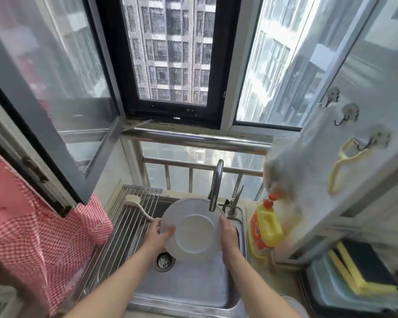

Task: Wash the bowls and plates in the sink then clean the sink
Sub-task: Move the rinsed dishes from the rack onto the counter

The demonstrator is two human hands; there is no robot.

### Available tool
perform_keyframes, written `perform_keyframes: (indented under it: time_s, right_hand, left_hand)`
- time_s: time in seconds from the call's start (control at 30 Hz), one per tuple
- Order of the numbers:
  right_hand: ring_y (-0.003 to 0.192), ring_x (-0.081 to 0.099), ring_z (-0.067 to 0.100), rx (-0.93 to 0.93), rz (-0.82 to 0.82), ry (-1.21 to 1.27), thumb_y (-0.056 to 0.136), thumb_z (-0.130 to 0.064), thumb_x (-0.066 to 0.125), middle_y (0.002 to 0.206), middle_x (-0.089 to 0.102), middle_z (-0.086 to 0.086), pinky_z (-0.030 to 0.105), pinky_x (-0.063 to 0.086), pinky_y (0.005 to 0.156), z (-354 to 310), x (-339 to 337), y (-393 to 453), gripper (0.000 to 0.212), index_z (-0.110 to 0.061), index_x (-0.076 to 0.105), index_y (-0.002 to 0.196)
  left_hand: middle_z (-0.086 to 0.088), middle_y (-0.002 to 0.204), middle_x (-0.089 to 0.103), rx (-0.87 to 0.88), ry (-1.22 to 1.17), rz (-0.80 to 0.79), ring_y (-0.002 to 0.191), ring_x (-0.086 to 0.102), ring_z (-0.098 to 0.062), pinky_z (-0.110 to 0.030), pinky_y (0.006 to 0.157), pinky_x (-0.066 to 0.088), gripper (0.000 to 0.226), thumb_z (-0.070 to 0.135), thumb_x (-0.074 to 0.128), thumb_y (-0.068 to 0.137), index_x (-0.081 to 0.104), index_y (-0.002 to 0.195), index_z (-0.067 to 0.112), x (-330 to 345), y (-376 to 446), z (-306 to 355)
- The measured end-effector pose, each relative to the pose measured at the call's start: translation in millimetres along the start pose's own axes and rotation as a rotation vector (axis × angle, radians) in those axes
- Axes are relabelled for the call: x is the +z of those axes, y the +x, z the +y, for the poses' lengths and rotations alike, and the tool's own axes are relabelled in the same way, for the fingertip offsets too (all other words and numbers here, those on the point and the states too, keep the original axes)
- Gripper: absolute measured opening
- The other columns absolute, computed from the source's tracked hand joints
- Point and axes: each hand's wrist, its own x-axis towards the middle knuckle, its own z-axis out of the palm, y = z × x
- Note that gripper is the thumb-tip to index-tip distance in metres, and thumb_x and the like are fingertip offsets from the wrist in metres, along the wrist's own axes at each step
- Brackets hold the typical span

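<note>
On the far left a red-and-white checked cloth (44, 228) hangs by the window frame. Right of it a ribbed steel drying rack (126, 228) covers the left part of the stainless steel sink (189, 285), with a white long-handled brush (136, 204) lying on its far end. My left hand (157, 237) grips the left rim of the round white plate (192, 229), fingers curled over its face and thumb behind the edge. I hold the plate tilted above the basin, just under the curved chrome tap spout (216, 184); I cannot tell whether water is running. The round drain strainer (164, 261) shows below it. My right hand (228, 235) lies along the plate's right rim, fingers fairly straight, steadying it rather than pinching it. Further right a yellow detergent bottle with a red cap (265, 228) stands on the counter, and yellow-and-black sponges (359, 269) lie beyond.

I judge this to be the rinsing of a plate. Next I would turn it under the spout, keeping a firm hold since it looks slippery, then set it on the rack.
</note>
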Motion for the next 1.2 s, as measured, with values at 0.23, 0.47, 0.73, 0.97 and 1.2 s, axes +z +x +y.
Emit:
perform_keyframes:
  time_s: [0.23, 0.47, 0.73, 0.97, 1.2]
  right_hand:
    - [0.101, 0.066, 0.025, 0.083, 0.02, 0.035, 0.102, -0.047, 0.05, 0.108, 0.072, 0.006, 0.037, 0.053, 0.081, 8, 1, 6, 0.037, -0.016, 0.07, 0.108]
    - [0.094, 0.067, 0.027, 0.194, 0.197, 0.221, 0.095, -0.054, 0.05, 0.097, 0.073, 0.007, 0.043, 0.055, 0.091, 27, 1, 13, 0.045, -0.015, 0.073, 0.097]
    - [0.113, 0.059, 0.042, 0.325, -0.149, 0.174, 0.076, 0.008, 0.042, 0.138, 0.052, 0.018, 0.044, 0.056, 0.084, 34, -10, 12, 0.085, -0.02, 0.032, 0.156]
    - [0.083, 0.06, 0.019, 0.25, -0.101, -0.403, 0.086, -0.003, 0.052, 0.096, 0.063, 0.008, 0.03, 0.049, 0.066, 66, -9, -15, 0.031, -0.008, 0.055, 0.117]
    - [0.101, 0.061, 0.027, 0.101, 0.168, -0.513, 0.091, -0.024, 0.058, 0.112, 0.063, 0.006, 0.042, 0.053, 0.087, 74, -1, -53, 0.033, -0.019, 0.051, 0.123]
  left_hand:
    - [-0.017, 0.124, 0.064, -0.181, -0.056, -0.083, 0.094, 0.066, -0.032, -0.042, 0.063, 0.053, 0.025, 0.036, 0.057, 0.1, 0.05, 0.119, 0.023, 7, -2, 2]
    - [-0.02, 0.091, 0.072, -0.414, -0.513, -0.07, 0.086, 0.067, -0.036, -0.043, 0.068, 0.054, 0.082, 0.078, 0.019, 0.092, 0.071, 0.092, 0.014, 18, 14, -12]
    - [-0.032, 0.119, 0.057, -0.333, -0.308, 0.098, 0.102, 0.061, -0.046, -0.053, 0.078, 0.056, 0.076, -0.005, 0.047, 0.045, 0.041, 0.121, -0.01, -8, 42, -61]
    - [-0.021, 0.113, 0.06, -0.449, 0.199, -0.067, 0.1, 0.06, -0.036, -0.037, 0.074, 0.051, 0.056, -0.014, 0.041, 0.078, 0.044, 0.13, 0.009, -18, 9, -70]
    - [-0.01, 0.101, 0.062, -0.128, 0.35, 0.206, 0.091, 0.059, -0.032, -0.036, 0.075, 0.046, 0.026, 0.012, 0.043, 0.095, 0.052, 0.119, 0.012, 7, -4, -78]
